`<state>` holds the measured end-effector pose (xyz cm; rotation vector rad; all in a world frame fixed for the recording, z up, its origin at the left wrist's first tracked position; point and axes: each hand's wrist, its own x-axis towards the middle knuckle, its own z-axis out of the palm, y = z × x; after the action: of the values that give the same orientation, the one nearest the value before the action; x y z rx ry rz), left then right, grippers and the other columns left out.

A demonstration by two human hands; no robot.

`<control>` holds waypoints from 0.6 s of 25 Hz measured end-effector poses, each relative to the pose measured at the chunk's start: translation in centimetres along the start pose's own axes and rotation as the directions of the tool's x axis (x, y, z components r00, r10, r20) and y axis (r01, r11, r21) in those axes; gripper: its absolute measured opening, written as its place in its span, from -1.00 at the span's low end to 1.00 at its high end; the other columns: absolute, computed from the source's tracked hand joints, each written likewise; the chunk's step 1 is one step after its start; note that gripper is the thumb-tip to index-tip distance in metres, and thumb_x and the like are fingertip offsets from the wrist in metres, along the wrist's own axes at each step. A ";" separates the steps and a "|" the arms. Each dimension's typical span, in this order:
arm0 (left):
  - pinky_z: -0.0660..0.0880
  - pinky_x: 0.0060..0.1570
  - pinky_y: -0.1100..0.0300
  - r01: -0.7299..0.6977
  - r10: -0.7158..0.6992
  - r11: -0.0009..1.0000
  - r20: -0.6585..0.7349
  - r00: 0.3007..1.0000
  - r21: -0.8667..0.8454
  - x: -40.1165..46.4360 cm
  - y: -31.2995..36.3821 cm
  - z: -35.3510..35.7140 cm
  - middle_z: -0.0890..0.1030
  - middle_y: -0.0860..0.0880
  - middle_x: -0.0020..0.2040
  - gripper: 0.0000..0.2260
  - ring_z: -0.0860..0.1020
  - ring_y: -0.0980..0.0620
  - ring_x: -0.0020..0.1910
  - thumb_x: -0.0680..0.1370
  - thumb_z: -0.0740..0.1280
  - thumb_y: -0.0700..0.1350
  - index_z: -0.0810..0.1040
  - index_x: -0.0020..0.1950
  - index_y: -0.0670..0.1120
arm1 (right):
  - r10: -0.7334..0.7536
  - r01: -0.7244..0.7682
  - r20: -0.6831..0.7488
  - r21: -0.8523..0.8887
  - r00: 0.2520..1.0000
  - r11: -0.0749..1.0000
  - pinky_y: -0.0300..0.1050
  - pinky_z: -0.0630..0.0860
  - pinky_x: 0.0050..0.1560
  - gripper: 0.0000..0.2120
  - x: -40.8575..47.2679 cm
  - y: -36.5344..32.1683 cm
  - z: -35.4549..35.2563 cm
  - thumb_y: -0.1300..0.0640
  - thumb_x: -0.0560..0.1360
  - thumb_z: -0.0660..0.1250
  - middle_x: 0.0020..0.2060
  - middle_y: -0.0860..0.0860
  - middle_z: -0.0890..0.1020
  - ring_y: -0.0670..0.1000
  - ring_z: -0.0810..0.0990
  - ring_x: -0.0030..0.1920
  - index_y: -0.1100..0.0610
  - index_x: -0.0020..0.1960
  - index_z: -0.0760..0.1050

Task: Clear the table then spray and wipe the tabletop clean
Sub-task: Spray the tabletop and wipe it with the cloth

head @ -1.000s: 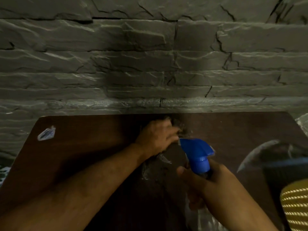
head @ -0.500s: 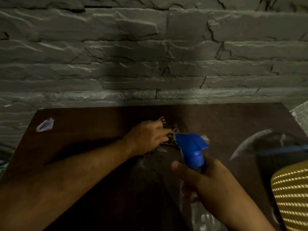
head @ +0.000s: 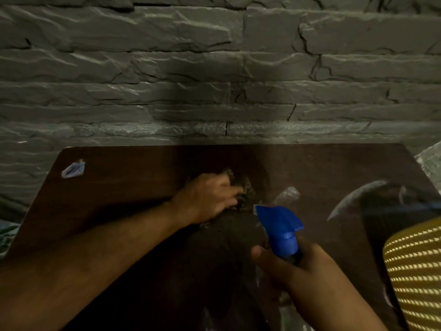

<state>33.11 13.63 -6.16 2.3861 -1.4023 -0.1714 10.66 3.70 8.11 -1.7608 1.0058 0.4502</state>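
Note:
A dark brown tabletop stands against a grey stone wall. My left hand rests near the table's middle, its fingers curled on a dark patterned cloth that shows past the fingertips. My right hand grips a spray bottle with a blue trigger head, held above the table in front of the cloth with the nozzle pointing left. The bottle's body is hidden by the hand. Wet streaks shine on the wood around the hands.
A small white and blue scrap lies at the table's far left corner. A yellow woven thing stands at the right edge, with a dark rounded object behind it. The stone wall bounds the far side.
My left hand has slid the cloth leftward across the table's middle. The spray bottle in my right hand has stayed roughly in place beside it.

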 end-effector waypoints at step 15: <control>0.45 -0.01 0.09 -0.170 0.169 0.984 0.033 0.985 0.054 -2.5 1.7 0.6 0.56 -0.06 0.11 -0.66 0.52 -0.01 0.02 0.61 0.13 0.06 0.55 0.28 0.00 | -0.021 0.021 0.012 -0.018 1.000 1.000 -0.10 0.56 -0.11 -0.65 -2.4 1.6 0.6 -0.29 0.31 0.41 -0.22 -0.07 0.64 -0.07 0.63 -0.19 -0.14 -0.01 0.49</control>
<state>30.28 14.86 -6.29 2.3025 -1.6353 -0.1222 8.14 5.06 8.57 -1.7816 0.9770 0.4578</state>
